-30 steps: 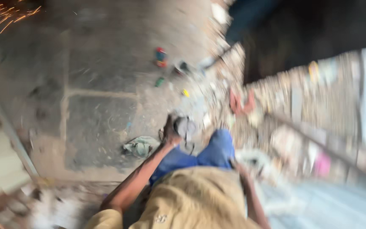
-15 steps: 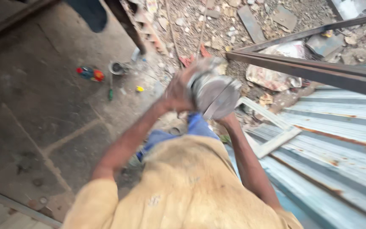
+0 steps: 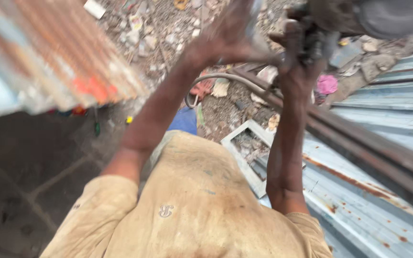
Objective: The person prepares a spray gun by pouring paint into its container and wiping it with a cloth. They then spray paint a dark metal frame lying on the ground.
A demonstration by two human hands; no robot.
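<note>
Both my arms are lifted toward the top of the view. My right hand [image 3: 296,50] is closed around the dark body of a grey power tool [image 3: 319,40], whose cable [image 3: 225,77] loops down toward the ground. My left hand [image 3: 228,36] is blurred; it sits against the tool's left side and seems to grip a pale handle there. The tool is over a rusty steel beam [image 3: 359,138]. A large grey blurred shape [image 3: 388,16] fills the top right corner, and I cannot tell what it is.
Blue-grey corrugated roof sheets [image 3: 388,105] with rust spots lie to the right. A rusty corrugated sheet [image 3: 48,57] hangs close at upper left. Far below are a paved floor [image 3: 29,167], rubble with litter [image 3: 168,28] and a pale rectangular frame [image 3: 237,143].
My hands and the tool rose from mid-view to the top edge. The view swung right, and the rusty corrugated sheet came into the upper left.
</note>
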